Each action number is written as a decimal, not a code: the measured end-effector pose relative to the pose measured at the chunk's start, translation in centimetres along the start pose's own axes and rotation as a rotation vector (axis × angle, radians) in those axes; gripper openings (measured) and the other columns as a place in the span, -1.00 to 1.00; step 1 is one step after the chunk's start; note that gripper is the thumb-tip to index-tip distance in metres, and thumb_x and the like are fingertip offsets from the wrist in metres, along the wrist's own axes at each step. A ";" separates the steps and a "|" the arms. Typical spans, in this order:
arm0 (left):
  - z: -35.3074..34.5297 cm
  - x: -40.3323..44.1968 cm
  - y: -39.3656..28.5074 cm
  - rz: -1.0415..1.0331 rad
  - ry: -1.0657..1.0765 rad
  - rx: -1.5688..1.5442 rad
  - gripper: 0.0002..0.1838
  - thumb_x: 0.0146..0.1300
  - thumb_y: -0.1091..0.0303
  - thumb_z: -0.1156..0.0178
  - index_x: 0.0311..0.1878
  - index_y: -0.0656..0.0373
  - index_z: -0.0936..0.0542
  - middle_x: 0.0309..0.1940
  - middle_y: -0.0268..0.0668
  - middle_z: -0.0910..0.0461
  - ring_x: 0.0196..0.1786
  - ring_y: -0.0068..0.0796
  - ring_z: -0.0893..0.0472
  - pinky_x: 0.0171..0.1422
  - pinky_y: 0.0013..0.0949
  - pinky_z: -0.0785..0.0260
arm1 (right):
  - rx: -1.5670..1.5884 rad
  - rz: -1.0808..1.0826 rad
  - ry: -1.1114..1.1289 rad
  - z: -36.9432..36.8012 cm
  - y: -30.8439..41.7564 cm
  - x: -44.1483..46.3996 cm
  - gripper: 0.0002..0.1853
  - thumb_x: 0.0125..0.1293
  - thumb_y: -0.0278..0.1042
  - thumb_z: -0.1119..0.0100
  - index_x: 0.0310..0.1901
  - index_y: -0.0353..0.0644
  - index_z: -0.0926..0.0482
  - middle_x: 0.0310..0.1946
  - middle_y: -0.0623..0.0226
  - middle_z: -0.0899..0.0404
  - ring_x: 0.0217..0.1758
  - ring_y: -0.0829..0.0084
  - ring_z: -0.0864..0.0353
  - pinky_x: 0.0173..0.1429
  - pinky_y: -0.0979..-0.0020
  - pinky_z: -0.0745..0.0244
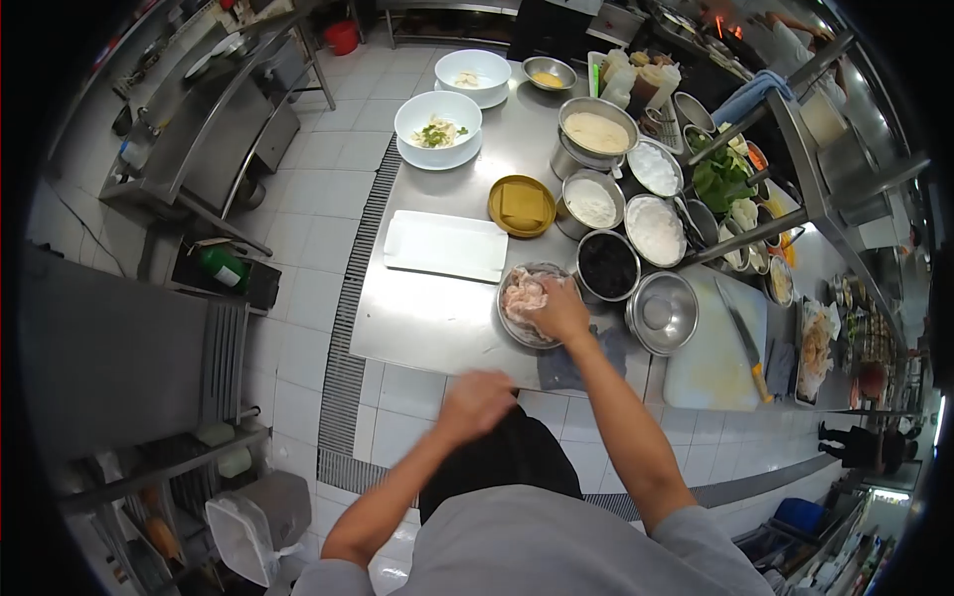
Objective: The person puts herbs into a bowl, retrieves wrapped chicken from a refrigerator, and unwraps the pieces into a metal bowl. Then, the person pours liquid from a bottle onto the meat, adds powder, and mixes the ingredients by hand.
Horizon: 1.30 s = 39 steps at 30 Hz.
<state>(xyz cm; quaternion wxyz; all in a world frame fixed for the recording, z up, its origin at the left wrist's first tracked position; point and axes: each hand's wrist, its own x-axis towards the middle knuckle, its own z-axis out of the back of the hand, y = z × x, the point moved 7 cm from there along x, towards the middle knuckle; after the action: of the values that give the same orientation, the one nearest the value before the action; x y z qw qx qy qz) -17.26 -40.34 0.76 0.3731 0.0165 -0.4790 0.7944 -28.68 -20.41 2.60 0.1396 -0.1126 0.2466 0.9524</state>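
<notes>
My right hand (558, 310) reaches into a metal bowl (507, 323) near the front edge of the steel table. Its fingers are closed on pale pink, coated pieces that look like raw meat (524, 291). My left hand (479, 405) hovers in front of the table edge, apart from the bowl and smeared by motion; its fingers do not show clearly. A dark grey cloth (596, 363) lies under my right forearm. Just behind the bowl is a white rectangular plate (447, 246). To the bowl's right stands a container of black stuff (607, 265).
Metal bowls of white powder (656, 228) stand right of centre, beside an empty steel bowl (662, 313). A knife (740, 333) lies on a white cutting board (696, 368). White bowls (437, 121) sit at the far left. A shelf frame (795, 159) rises at right.
</notes>
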 end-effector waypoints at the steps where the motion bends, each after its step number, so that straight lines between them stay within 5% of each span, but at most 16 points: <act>1: 4.2 0.2 2.3 0.111 -0.191 0.162 -0.73 0.17 0.45 -0.32 -0.04 0.16 -0.65 -0.05 -0.16 -0.67 0.07 -0.15 -0.63 0.12 -0.22 -0.47 | -0.061 -0.037 -0.058 -0.1 0.1 -0.9 -0.37 0.07 -0.05 -0.44 0.22 0.05 -0.53 0.12 -0.06 -0.42 0.20 -0.11 -0.49 0.24 0.04 -0.46; 3: 11.5 2.2 7.7 0.364 -0.446 0.235 -0.75 0.25 0.45 -0.28 -0.01 0.27 -0.62 -0.20 -0.21 -0.62 -0.27 -0.34 -0.54 -0.12 -0.34 -0.42 | -0.114 0.069 -0.087 -1.6 -0.1 -0.9 -0.44 0.09 -0.17 -0.39 0.19 0.07 -0.56 0.07 -0.03 -0.43 0.16 -0.07 -0.52 0.19 0.03 -0.47; 5: 16.7 5.9 10.2 0.402 -0.582 0.334 -0.71 0.32 0.40 -0.25 0.07 0.25 -0.61 -0.24 -0.23 -0.59 -0.35 -0.47 -0.47 -0.23 -0.39 -0.38 | -0.169 0.285 -0.146 -1.2 1.1 -1.8 -0.52 0.07 -0.45 -0.26 0.10 0.08 -0.62 -0.02 0.07 -0.45 0.06 0.01 -0.56 0.07 0.01 -0.51; 7: 18.3 8.1 11.2 0.436 -0.628 0.322 -0.70 0.34 0.38 -0.24 0.10 0.24 -0.61 -0.23 -0.23 -0.59 -0.36 -0.50 -0.47 -0.26 -0.40 -0.38 | -0.156 0.300 -0.081 -0.9 0.4 -1.0 -0.53 0.06 -0.47 -0.26 0.07 0.08 -0.64 -0.02 0.10 -0.45 0.06 0.01 -0.56 0.08 0.03 -0.51; 9: 17.2 9.4 11.9 0.502 -0.565 0.088 -0.69 0.37 0.35 -0.22 0.12 0.23 -0.60 -0.25 -0.28 -0.61 -0.39 -0.54 -0.47 -0.26 -0.41 -0.39 | -0.145 0.323 -0.006 -0.9 -0.2 -0.8 -0.55 0.04 -0.49 -0.26 0.04 0.07 -0.66 -0.01 0.13 -0.45 0.06 0.02 -0.56 0.09 0.04 -0.51; 12: 7.4 7.2 12.1 0.789 -0.065 -0.150 -0.60 0.39 0.26 -0.20 0.21 0.25 -0.56 -0.26 -0.27 -0.67 -0.37 -0.60 -0.60 -0.30 -0.45 -0.45 | -0.143 0.390 -0.038 -0.3 0.8 -1.0 -0.57 0.01 -0.53 -0.27 -0.02 0.03 -0.69 0.00 0.11 -0.46 0.13 0.00 -0.53 0.12 0.04 -0.51; 15: -0.6 5.8 8.1 0.941 -0.026 -0.657 -0.41 0.36 0.34 -0.22 0.41 0.28 -0.34 -0.19 -0.25 -0.61 -0.30 -0.52 -0.65 -0.27 -0.46 -0.54 | -0.148 0.394 -0.090 0.2 0.8 -1.6 -0.44 -0.12 -0.51 -0.35 0.06 -0.08 -0.65 0.11 -0.03 -0.46 0.23 0.00 -0.48 0.20 0.12 -0.52; 18: -3.3 5.2 8.4 0.933 -0.278 -0.754 -0.43 0.35 0.45 -0.21 0.41 0.29 -0.34 -0.26 -0.28 -0.56 -0.33 -0.56 -0.63 -0.28 -0.49 -0.57 | -0.036 0.445 -0.048 0.6 0.7 -2.2 -0.38 -0.11 -0.49 -0.36 0.14 -0.14 -0.59 0.19 -0.03 -0.45 0.31 0.02 -0.44 0.34 0.18 -0.42; 20: -3.8 4.8 7.8 0.966 -0.299 -0.759 -0.41 0.35 0.52 -0.17 0.44 0.29 -0.31 -0.31 -0.32 -0.51 -0.36 -0.58 -0.62 -0.28 -0.53 -0.58 | 0.279 0.388 0.175 1.5 -0.2 -2.3 -0.29 -0.11 -0.47 -0.37 0.23 -0.17 -0.50 0.26 -0.03 -0.43 0.35 0.00 -0.41 0.44 0.20 -0.31; 25: -3.9 5.0 6.4 0.887 -0.360 -0.773 -0.38 0.39 0.58 -0.08 0.50 0.26 -0.22 -0.30 -0.33 -0.46 -0.38 -0.56 -0.62 -0.31 -0.49 -0.59 | 0.056 0.344 -0.018 -0.4 -2.5 0.0 -0.12 -0.14 -0.09 -0.56 0.28 -0.18 -0.44 0.16 -0.17 -0.47 0.24 -0.10 -0.46 0.37 0.15 -0.36; 28: -4.0 5.3 6.5 0.882 -0.326 -0.777 -0.38 0.39 0.59 -0.07 0.51 0.25 -0.22 -0.29 -0.31 -0.46 -0.37 -0.55 -0.63 -0.30 -0.48 -0.60 | 0.016 0.257 0.074 -3.7 -1.2 1.0 -0.10 -0.16 -0.06 -0.56 0.29 -0.17 -0.44 0.15 -0.22 -0.47 0.26 -0.12 -0.45 0.38 0.13 -0.35; 30: -3.4 5.3 6.9 0.886 -0.306 -0.803 -0.37 0.39 0.59 -0.07 0.51 0.24 -0.22 -0.28 -0.30 -0.47 -0.37 -0.54 -0.63 -0.29 -0.48 -0.61 | 0.058 0.201 0.130 -4.1 -0.6 1.2 -0.10 -0.17 -0.07 -0.56 0.29 -0.15 -0.45 0.15 -0.17 -0.47 0.29 -0.11 -0.42 0.40 0.12 -0.32; 34: -2.9 5.5 7.2 0.911 -0.228 -0.993 -0.35 0.36 0.62 -0.07 0.51 0.19 -0.23 -0.29 -0.30 -0.50 -0.37 -0.51 -0.65 -0.28 -0.46 -0.62 | -0.026 0.437 0.113 -2.1 0.5 -0.1 -0.21 -0.15 -0.14 -0.52 0.21 -0.13 -0.51 0.14 0.02 -0.47 0.26 -0.08 -0.44 0.37 0.11 -0.37; 37: -2.6 5.0 7.1 0.924 -0.218 -0.997 -0.35 0.34 0.64 -0.07 0.51 0.16 -0.24 -0.31 -0.31 -0.51 -0.37 -0.50 -0.66 -0.27 -0.46 -0.63 | -0.015 0.329 0.164 0.8 1.8 -2.4 -0.28 -0.13 -0.24 -0.49 0.19 -0.11 -0.52 0.14 0.01 -0.44 0.28 -0.08 -0.42 0.38 0.12 -0.36; 39: -2.4 5.3 7.1 0.903 -0.223 -0.951 -0.34 0.34 0.65 -0.06 0.50 0.14 -0.25 -0.32 -0.31 -0.50 -0.38 -0.50 -0.67 -0.27 -0.45 -0.63 | -0.103 0.431 -0.040 1.4 2.1 -2.9 -0.32 -0.11 -0.34 -0.46 0.17 -0.09 -0.52 0.14 0.01 -0.41 0.29 -0.08 -0.39 0.36 0.11 -0.38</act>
<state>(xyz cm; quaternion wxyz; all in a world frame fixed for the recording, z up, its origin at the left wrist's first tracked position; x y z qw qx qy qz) -24.59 -37.26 -3.84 -0.0816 -0.2700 -0.7728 0.5685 -26.83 -22.10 5.55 -0.0683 -0.0452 0.2132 0.9736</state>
